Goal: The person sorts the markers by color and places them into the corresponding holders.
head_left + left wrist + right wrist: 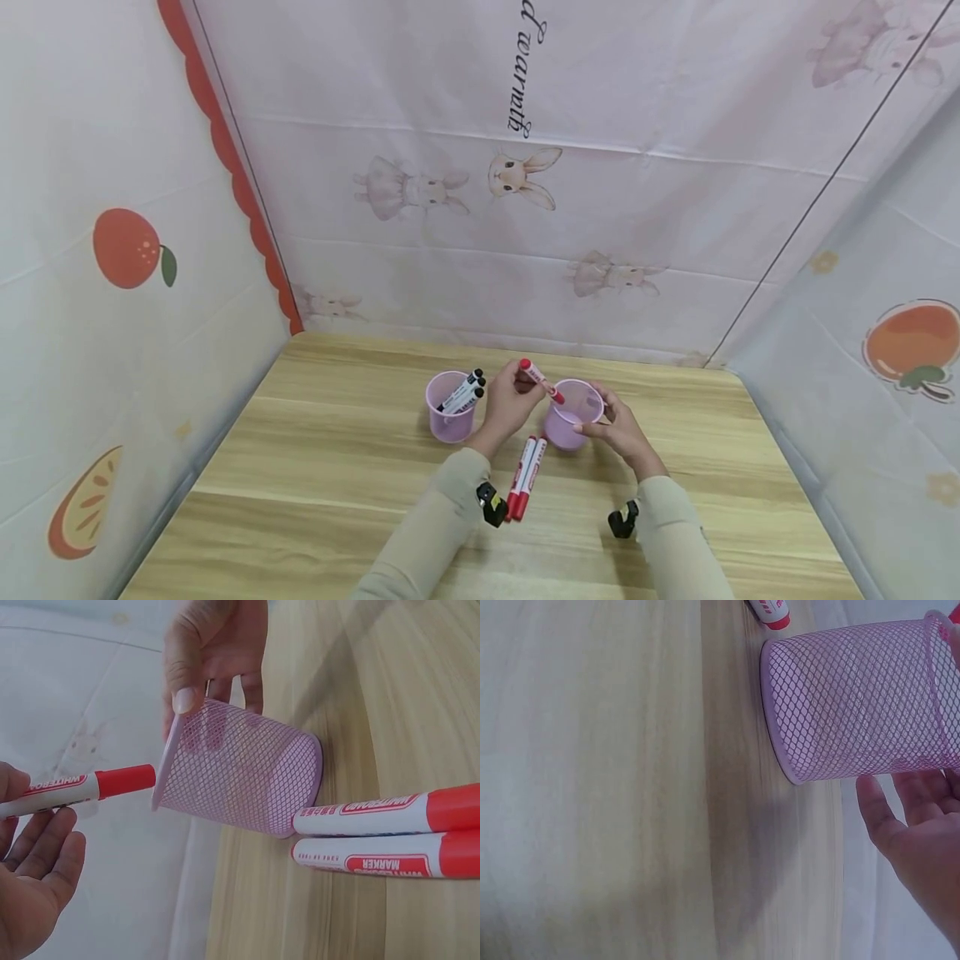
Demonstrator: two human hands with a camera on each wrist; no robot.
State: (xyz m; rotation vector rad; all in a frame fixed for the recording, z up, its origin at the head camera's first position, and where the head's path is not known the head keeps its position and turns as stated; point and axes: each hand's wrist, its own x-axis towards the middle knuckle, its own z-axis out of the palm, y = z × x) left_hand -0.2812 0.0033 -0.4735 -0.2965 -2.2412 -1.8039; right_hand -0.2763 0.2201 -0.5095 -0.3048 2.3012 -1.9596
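My left hand [510,408] pinches a red whiteboard marker [533,372] at a slant, its red cap end at the rim of a pink mesh pen holder [564,431]. My right hand [624,432] grips that holder from the right. In the left wrist view, its thumb [182,667] lies at the rim and the other fingers reach behind the mesh. The holder stands upright on the table, and no marker shows inside it. Two more red whiteboard markers [375,814] lie side by side by its base, on the near side.
To the left stands a second pink pen holder [452,427] with several black-capped markers [465,395] leaning in it. The wooden table [322,450] meets printed cloth walls [450,275] at the back and both sides.
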